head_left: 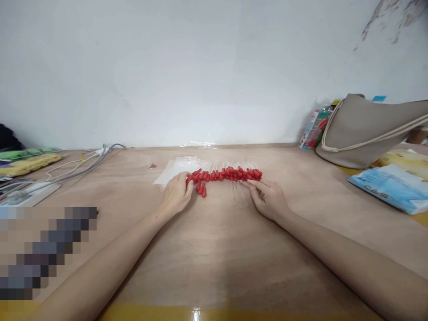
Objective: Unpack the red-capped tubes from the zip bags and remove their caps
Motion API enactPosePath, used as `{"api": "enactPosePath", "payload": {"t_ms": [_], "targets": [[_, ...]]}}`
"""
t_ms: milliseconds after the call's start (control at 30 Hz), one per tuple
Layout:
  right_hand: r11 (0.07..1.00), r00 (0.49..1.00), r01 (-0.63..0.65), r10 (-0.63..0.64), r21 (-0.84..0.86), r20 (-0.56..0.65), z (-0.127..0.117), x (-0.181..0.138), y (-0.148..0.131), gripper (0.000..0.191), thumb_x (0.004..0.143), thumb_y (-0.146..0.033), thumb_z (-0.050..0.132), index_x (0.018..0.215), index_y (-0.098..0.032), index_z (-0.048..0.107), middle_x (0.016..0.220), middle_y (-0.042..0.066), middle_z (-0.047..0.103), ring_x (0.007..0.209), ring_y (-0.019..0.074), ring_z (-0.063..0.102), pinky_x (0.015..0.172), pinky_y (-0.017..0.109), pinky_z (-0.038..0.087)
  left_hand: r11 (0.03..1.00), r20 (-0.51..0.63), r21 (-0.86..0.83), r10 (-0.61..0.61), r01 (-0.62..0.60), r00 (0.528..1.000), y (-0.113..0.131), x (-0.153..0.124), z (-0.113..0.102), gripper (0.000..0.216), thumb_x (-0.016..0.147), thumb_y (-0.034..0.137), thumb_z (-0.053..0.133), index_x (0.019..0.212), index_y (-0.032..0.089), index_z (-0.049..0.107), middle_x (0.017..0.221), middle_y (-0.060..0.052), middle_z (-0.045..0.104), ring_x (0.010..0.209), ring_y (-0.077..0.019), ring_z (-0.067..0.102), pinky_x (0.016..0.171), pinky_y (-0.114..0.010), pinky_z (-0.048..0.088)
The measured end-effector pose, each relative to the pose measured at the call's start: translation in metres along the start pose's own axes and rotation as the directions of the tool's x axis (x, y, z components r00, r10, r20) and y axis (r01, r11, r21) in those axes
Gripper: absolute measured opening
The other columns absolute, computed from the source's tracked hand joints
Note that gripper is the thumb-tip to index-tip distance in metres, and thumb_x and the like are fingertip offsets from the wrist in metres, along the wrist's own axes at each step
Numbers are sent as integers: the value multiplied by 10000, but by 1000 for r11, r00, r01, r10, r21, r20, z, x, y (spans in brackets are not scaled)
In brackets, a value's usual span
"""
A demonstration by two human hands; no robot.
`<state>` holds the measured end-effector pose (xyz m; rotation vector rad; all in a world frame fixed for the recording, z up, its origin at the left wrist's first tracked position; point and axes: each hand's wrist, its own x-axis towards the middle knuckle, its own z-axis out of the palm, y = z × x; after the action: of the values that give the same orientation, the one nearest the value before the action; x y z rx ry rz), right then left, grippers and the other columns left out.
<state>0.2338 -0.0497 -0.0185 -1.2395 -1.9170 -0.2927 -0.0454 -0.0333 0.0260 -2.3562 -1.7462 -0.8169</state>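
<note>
A row of droppers with red rubber bulbs (230,174) lies across the middle of the table, most of their clear tubes pointing toward the wall. My left hand (177,191) is closed at the row's left end, its curled fingers around red-bulbed droppers partly hidden by them. Just right of that hand, a few more red bulbs (202,190) stick out toward me. At the right end, my right hand (270,198) has thumb and forefinger close together by the bulbs; what they pinch is too small to make out. Several clear tubes (239,195) point toward me beside it.
Clear plastic bags (169,171) lie behind my left hand. Cables and a power strip (31,191) are on the left. On the right stand a bottle (314,127) and a grey bag (361,129), with a blue tissue pack (389,187) in front. A wall closes off the back.
</note>
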Motion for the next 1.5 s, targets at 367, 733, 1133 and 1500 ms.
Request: {"api": "enactPosePath", "payload": {"t_ms": [367,733,1133,1500], "targets": [[996,992,-80,82,-32,93,-2,2,-4,140,791,-202,443,792,-183,582,706,17,629,594,131,543,642,281,270,997,110,-13,-74,76,991,-8,4,8,388,812,491,451,1036,178,396,687,-1,566,662,-209,559,585,-293,373],[1000,986,8,-13,27,167,-5,5,-10,171,815,-304,498,830,-189,624,693,17,625,656,142,552,687,302,277,994,-76,-1,-107,107,991,-13,8,1,249,832,393,426,960,193,501,707,-13,546,733,-203,541,692,-324,384],[996,980,66,-75,55,183,-5,4,-10,261,804,-417,530,892,-191,628,882,45,660,817,183,576,738,336,308,972,56,184,-158,145,986,-6,42,6,290,766,459,501,726,203,629,861,-90,569,914,-282,515,802,-417,386],[997,985,-9,-6,83,174,-5,5,-9,238,817,-377,516,924,-189,615,831,58,627,791,188,572,747,350,354,978,-178,201,-18,54,984,-3,22,-1,243,814,374,486,736,185,619,840,-79,560,870,-251,509,781,-402,356]]}}
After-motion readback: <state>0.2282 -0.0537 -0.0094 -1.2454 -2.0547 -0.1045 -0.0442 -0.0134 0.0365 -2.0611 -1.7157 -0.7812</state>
